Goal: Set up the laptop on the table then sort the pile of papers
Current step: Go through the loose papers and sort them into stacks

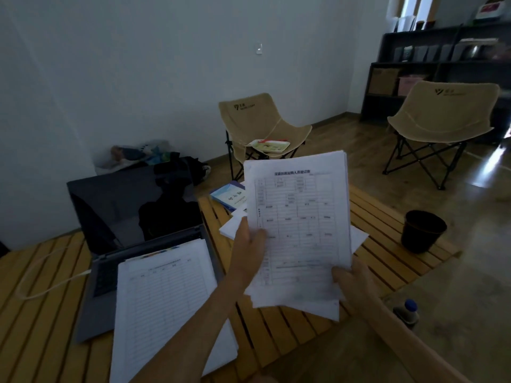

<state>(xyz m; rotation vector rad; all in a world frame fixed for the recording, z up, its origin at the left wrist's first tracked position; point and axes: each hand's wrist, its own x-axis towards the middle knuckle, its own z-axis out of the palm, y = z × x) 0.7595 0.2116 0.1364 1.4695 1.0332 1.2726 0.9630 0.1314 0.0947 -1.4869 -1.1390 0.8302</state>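
An open grey laptop (132,205) with a dark screen stands on the left of the slatted wooden table (41,313). A stack of lined forms (166,305) lies over its keyboard. I hold a sheaf of printed forms (298,222) upright above the table's middle. My left hand (250,244) grips its left edge, thumb on the front page. My right hand (352,283) grips the lower right corner. More loose white papers (231,228) and a blue booklet (229,196) lie on the table behind the sheaf.
A white cable (36,283) loops from the laptop's left side. Two beige folding chairs (262,128) (439,117) stand on the floor beyond. A black bin (423,230) sits right of the table, a bottle (407,312) on the floor nearer me. Dark shelves (442,67) line the far right.
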